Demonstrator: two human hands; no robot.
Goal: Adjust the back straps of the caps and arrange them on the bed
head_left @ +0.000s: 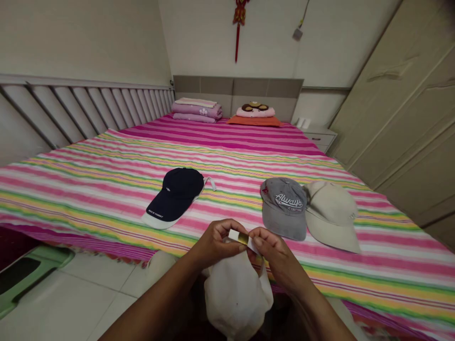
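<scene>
A white cap (236, 293) hangs low at the front edge of the bed, its crown toward me. My left hand (222, 241) pinches the cap's white strap by its gold-coloured buckle (243, 238). Close on the right, my right hand (268, 244) has its fingers closed on the other part of the strap. On the striped bedspread to the left lies a navy cap (183, 188) with a white brim edge and a loose strap end. To the right, a grey cap (284, 206) with lettering touches a beige cap (332, 208).
Folded purple bedding (197, 111) and a pink pillow (255, 112) on orange cloth lie by the headboard (232, 90). A bed rail (88, 106) runs along the left. A green stool (35, 267) stands at the lower left.
</scene>
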